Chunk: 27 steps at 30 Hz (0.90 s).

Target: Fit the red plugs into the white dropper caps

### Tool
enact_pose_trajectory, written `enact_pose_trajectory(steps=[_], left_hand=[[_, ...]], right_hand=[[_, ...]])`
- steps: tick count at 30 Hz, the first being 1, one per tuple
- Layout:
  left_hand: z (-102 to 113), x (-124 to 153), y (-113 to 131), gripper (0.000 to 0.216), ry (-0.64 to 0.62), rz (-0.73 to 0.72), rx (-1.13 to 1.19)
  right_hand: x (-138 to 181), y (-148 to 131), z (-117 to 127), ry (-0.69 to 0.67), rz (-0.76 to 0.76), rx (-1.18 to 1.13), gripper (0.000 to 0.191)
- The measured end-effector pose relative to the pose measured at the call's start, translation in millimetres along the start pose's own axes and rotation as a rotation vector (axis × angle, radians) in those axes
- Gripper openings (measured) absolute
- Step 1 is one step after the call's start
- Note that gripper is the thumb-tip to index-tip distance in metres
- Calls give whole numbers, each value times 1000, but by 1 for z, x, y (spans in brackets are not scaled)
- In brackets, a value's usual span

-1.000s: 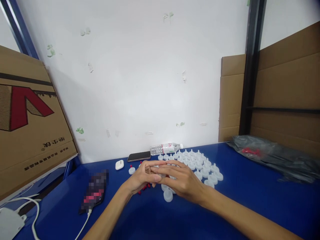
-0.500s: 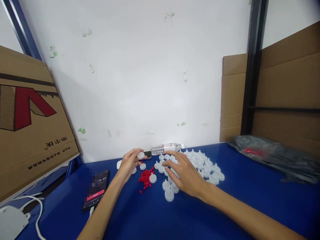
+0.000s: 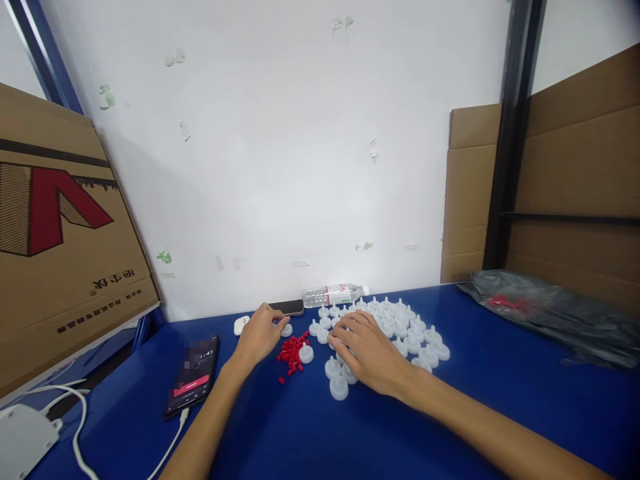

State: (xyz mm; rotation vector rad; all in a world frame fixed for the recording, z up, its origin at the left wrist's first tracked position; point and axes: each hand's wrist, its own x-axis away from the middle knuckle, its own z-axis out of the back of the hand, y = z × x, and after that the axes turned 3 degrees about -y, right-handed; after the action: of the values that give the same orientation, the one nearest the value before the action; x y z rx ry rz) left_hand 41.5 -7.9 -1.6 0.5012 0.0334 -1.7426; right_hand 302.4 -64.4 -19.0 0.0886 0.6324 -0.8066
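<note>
My left hand (image 3: 261, 335) is low over the table, fingers curled downward and closed. What they hold, if anything, is hidden. Just right of its fingertips lies a white plastic nozzle cap (image 3: 287, 331). My right hand (image 3: 364, 347) lies over the left side of a cluster of white nozzle caps (image 3: 400, 327), with its fingers bent down among them. Its fingertips and whatever they grip are hidden. Between the hands is a pile of small red plastic pieces (image 3: 291, 353), with one upright nozzle cap (image 3: 306, 353) at its right edge.
A clear bottle (image 3: 335, 295) and a dark phone (image 3: 287, 307) lie by the wall, near a white case (image 3: 241, 325). Another phone (image 3: 193, 377), with a cable, is at left. Grey plastic bags (image 3: 545, 317) lie at right. Cardboard (image 3: 65, 240) stands at left.
My left hand has lowered; the white cap visible in its fingers before no longer shows. My right hand has come down onto the caps, its spread fingers drawing together.
</note>
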Motion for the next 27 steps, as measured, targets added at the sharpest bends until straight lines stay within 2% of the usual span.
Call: enact_pose_trajectory(steps=[6, 12, 20, 27], left_hand=[[2, -1, -4, 28, -82, 75, -37], [0, 1, -3, 23, -110, 103, -54], [4, 0, -1, 31, -109, 85, -70], [-3, -1, -7, 26, -160, 85, -113]], right_hand=[[1, 5, -6, -34, 4, -28, 30], [0, 5, -6, -35, 20, -25, 33], [0, 6, -7, -93, 22, -15, 36], [0, 6, -6, -94, 29, -35, 39]])
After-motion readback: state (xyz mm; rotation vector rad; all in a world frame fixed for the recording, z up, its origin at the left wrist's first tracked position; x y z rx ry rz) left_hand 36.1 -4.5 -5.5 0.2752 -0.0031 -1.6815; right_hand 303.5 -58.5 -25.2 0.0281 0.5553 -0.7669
